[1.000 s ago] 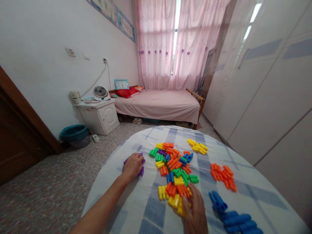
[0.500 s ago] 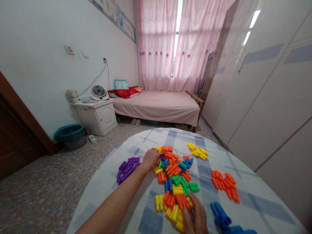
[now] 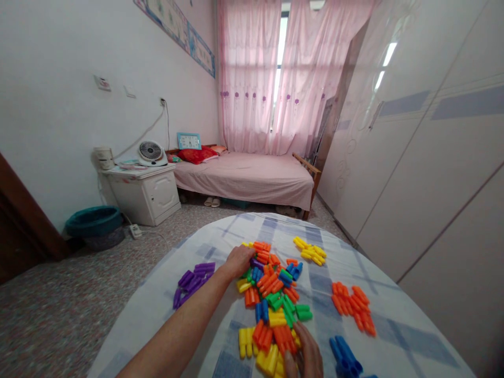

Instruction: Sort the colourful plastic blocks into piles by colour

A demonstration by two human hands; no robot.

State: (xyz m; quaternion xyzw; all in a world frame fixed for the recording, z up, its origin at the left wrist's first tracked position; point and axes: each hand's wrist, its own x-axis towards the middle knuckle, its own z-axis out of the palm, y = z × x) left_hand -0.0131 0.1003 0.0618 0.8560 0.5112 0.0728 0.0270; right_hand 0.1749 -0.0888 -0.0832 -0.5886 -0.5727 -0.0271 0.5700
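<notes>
On the checked cloth lies a mixed pile of plastic toy building pieces [image 3: 271, 283], tube-shaped and joined in twos and threes. At its far left edge my left hand [image 3: 239, 261] bends its fingers round the end of a purple piece [image 3: 258, 264]; the fingertips are partly hidden. My right hand [image 3: 309, 354] rests at the near right side of the pile. Its thumb and fingers are apart, touching beside an orange piece [image 3: 282, 338] and yellow pieces [image 3: 268, 360]. Left of my left forearm is a group of purple pieces [image 3: 193, 281].
Yellow pieces [image 3: 311, 251] lie at the far right of the round table [image 3: 212, 231]. Orange pieces [image 3: 354, 305] and blue pieces [image 3: 346, 358] lie farther right and nearer. Beyond are a bed [image 3: 252, 176], a white cabinet [image 3: 137, 194], a bin [image 3: 94, 223] and a wardrobe [image 3: 417, 136].
The view has shifted, so the table and room sit more to the left and lower. My left hand stays at the far left edge of the pile; my right hand stays near its front.
</notes>
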